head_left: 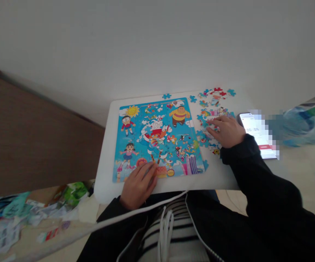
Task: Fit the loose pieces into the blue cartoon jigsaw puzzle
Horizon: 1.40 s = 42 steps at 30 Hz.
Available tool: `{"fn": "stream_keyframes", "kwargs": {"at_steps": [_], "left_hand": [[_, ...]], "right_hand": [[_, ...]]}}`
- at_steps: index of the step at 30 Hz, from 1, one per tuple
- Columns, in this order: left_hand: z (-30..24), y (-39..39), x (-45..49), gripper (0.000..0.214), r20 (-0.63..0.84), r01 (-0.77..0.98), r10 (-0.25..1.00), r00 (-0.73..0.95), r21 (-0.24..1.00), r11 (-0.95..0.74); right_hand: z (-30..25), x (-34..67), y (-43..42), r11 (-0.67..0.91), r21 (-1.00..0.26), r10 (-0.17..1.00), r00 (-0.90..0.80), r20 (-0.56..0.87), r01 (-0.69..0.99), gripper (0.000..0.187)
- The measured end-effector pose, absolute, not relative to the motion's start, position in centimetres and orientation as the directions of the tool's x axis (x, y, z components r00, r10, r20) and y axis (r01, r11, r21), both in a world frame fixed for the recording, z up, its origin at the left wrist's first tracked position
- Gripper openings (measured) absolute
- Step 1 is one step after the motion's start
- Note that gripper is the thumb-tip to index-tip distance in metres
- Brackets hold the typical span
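A cartoon jigsaw puzzle board [157, 138], mostly blue, lies on a small white table [105, 153]. My left hand [139, 183] rests flat on the board's near edge, fingers stretched out over the picture. My right hand [226, 130] lies palm down on a heap of loose puzzle pieces [214, 100] to the right of the board, fingers spread among them. Whether a piece is under the fingers is hidden. Both arms wear black sleeves.
A phone [258, 134] with a lit screen lies right of the loose pieces. A clear plastic bottle [304, 123] lies further right. Wrappers and papers [23, 214] litter the floor at left. A white cable [162, 225] hangs over my lap.
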<state>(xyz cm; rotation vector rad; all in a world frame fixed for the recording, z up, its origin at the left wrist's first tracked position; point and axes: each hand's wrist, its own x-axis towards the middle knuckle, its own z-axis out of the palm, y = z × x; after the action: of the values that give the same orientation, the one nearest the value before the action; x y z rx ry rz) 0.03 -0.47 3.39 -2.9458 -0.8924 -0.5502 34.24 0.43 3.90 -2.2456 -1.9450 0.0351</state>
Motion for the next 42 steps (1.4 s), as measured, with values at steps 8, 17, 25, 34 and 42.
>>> {"fn": "stream_keyframes", "kwargs": {"at_steps": [8, 17, 25, 34, 42], "left_hand": [[3.2, 1.4, 0.7, 0.037, 0.225, 0.713, 0.712, 0.665, 0.092, -0.695], [3.3, 4.2, 3.1, 0.035, 0.134, 0.734, 0.754, 0.643, 0.176, -0.657], [2.8, 4.7, 2.6, 0.024, 0.191, 0.717, 0.773, 0.605, 0.291, -0.633], [2.4, 4.7, 2.1, 0.022, 0.220, 0.701, 0.766, 0.605, 0.310, -0.642], [3.0, 3.5, -0.6, 0.024, 0.249, 0.738, 0.792, 0.558, 0.289, -0.610]], "right_hand": [[5.6, 25.7, -2.2, 0.312, -0.280, 0.950, -0.295, 0.101, 0.908, 0.029], [3.3, 22.2, -4.8, 0.500, -0.266, 0.865, -0.459, 0.203, 0.824, 0.023], [3.2, 22.6, -4.8, 0.514, -0.244, 0.854, -0.461, 0.242, 0.823, 0.024], [3.1, 22.7, -4.8, 0.520, -0.258, 0.846, -0.448, 0.289, 0.814, 0.022], [2.8, 24.0, -4.0, 0.463, -0.225, 0.877, -0.406, 0.258, 0.857, 0.027]]}}
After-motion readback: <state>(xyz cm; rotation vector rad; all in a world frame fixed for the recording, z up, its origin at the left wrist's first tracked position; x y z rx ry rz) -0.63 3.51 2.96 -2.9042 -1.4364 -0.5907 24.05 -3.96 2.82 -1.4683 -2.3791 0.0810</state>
